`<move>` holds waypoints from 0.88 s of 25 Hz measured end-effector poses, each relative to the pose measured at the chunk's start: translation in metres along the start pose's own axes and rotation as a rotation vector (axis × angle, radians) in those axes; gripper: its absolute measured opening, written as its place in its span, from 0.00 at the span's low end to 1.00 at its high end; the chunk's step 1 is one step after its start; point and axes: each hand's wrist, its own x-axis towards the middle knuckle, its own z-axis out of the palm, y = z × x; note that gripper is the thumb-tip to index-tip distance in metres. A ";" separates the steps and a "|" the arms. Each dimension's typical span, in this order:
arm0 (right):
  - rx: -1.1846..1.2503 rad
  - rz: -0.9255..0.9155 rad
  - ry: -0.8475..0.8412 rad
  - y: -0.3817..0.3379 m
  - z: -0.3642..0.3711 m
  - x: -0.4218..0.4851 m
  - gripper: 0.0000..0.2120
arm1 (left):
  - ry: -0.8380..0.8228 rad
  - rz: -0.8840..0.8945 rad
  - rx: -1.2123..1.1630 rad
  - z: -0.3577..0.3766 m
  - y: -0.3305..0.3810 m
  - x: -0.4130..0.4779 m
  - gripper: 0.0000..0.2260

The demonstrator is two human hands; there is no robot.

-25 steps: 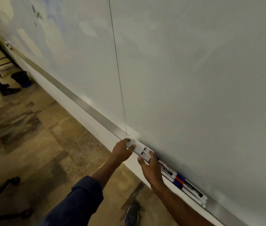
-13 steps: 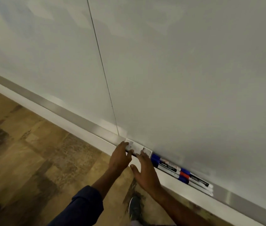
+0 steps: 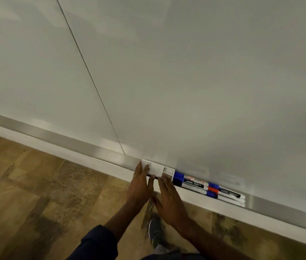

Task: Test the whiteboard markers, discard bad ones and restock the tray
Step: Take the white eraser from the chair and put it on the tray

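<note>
A large whiteboard point(image 3: 186, 81) fills the upper view, with a metal tray ledge point(image 3: 73, 142) along its bottom edge. Several markers point(image 3: 204, 186) with blue and red caps lie side by side on the ledge. A white eraser block point(image 3: 157, 167) sits just left of them. My left hand point(image 3: 140, 184) lies flat with straight fingers touching the block's left end. My right hand point(image 3: 167, 197) reaches with straight fingers to the block's right end, beside the marker caps. Neither hand holds anything.
A vertical seam point(image 3: 90, 79) splits the whiteboard into panels. Below the ledge runs a white baseboard strip point(image 3: 96, 165), then a wood-patterned floor point(image 3: 35, 194). My grey shoe point(image 3: 156, 233) stands on the floor between my arms.
The view has swung right and down, losing the far room. My left hand has straightened from a curled grip on the white block, and both hands now lie flatter against it.
</note>
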 end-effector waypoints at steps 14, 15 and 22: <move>-0.002 0.194 0.277 0.084 -0.055 -0.103 0.33 | -0.061 0.362 0.189 0.065 0.060 -0.075 0.31; 0.012 0.212 0.297 0.093 -0.061 -0.122 0.33 | -0.081 0.393 0.207 0.073 0.071 -0.088 0.31; 0.012 0.400 0.430 0.149 -0.085 -0.285 0.34 | -0.255 0.577 0.267 0.147 0.154 -0.195 0.30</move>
